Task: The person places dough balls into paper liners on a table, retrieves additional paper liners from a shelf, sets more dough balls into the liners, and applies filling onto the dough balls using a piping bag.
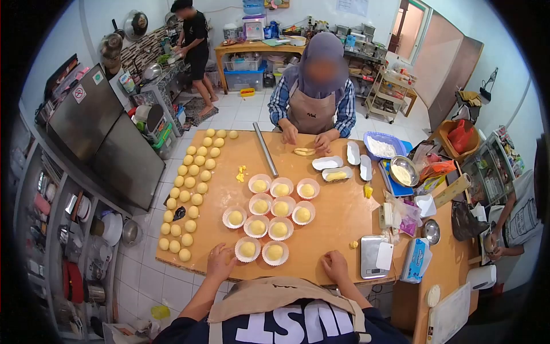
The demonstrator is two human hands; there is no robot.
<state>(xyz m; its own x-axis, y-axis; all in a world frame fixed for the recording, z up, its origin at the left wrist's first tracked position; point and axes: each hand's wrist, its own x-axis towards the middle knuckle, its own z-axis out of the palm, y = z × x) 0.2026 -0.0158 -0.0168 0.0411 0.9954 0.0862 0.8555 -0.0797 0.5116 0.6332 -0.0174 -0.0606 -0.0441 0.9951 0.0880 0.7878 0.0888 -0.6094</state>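
Observation:
My left hand (221, 262) rests at the table's near edge, its fingers apart and holding nothing, just left of a paper cup with a dough ball (247, 249). Farther right, my right hand (334, 266) lies on the same edge, its fingers loosely curled and partly hidden. Several white paper cups with dough balls (281, 208) stand between and beyond my hands. Rows of bare dough balls (193, 182) line the left side of the wooden table (338, 215). A digital scale (371, 255) sits right of my right hand.
Across the table a co-worker (312, 103) handles shaped dough (304, 152). A metal rod (265, 149) lies near the far edge. White oblong molds (326, 163), a blue basket (382, 145) and a metal bowl (404, 171) are at the right. Two other people are farther off.

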